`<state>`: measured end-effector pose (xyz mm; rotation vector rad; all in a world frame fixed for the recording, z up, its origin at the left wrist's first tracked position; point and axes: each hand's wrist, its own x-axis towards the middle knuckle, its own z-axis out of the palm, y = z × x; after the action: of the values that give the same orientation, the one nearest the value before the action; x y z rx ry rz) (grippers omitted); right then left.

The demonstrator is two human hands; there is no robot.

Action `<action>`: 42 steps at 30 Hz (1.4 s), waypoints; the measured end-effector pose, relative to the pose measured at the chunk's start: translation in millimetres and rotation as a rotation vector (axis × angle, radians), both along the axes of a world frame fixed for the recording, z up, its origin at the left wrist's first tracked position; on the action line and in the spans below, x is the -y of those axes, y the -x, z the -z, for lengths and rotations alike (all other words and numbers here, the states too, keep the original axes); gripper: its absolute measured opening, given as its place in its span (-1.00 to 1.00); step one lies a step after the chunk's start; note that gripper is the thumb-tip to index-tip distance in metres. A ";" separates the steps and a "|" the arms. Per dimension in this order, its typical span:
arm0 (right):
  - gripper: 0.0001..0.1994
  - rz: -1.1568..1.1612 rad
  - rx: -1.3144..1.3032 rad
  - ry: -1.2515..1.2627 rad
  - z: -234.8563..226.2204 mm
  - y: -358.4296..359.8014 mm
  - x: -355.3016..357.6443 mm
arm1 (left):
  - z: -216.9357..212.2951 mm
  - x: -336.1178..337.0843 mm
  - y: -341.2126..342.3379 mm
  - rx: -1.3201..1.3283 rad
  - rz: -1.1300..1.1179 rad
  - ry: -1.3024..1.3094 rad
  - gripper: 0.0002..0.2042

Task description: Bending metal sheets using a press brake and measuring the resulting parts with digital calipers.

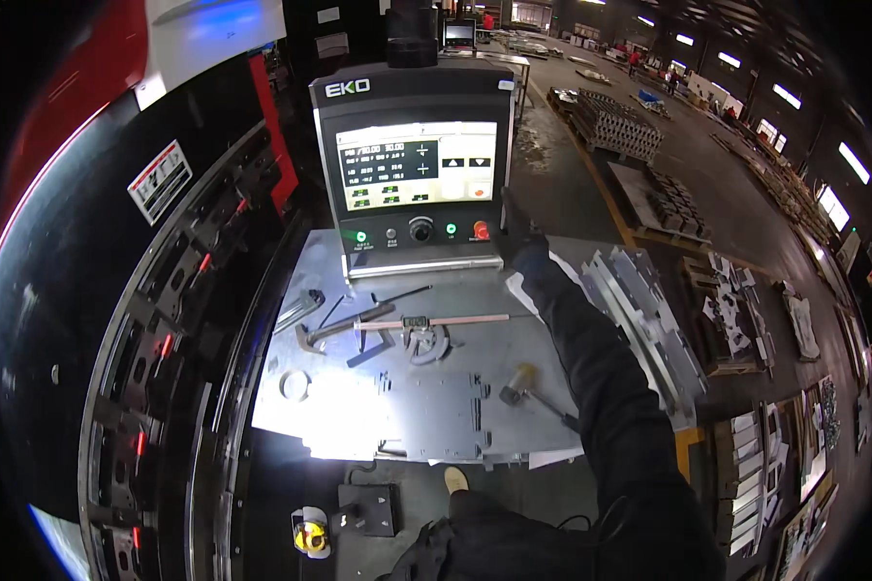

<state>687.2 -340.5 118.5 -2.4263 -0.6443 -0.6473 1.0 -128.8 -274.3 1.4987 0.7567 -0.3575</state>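
My right arm, in a dark sleeve, reaches up to the right edge of a control panel (412,254) with a lit touch screen (470,184). My right hand (519,232), dark-gloved, is beside the red stop button (481,230). One finger seems stretched upward along the panel's edge; the other fingers blend into the dark, and nothing shows in the hand. Whether it touches the panel I cannot tell. My left hand is out of view. Below the panel, a digital caliper (415,322) and a hammer (344,324) lie on the metal table (310,266).
Flat metal parts (436,416) lie at the table's front, near a mallet-like tool (518,384) and a tape roll (295,385). Bent metal strips (639,310) stack at the right. A press machine (155,320) stands at left; a foot pedal (368,510) sits below.
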 end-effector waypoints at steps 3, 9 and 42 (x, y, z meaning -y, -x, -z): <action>-0.35 0.002 -0.167 0.032 -22.1 -29.6 -10.2 | -5.0 -3.7 -7.3 0.026 0.021 0.007 -0.65; -0.39 -0.063 -0.018 -0.018 -19.6 -60.7 -27.7 | -30.4 -1.7 13.1 0.076 0.031 0.025 -0.62; 0.04 -0.567 -0.373 0.607 122.7 182.9 49.3 | -180.0 23.2 -188.6 0.470 -0.543 -0.269 -0.69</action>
<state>504.3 -389.8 -4.2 -2.5780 -1.4383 0.2700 189.7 -152.0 -94.3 1.4751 0.8103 0.5072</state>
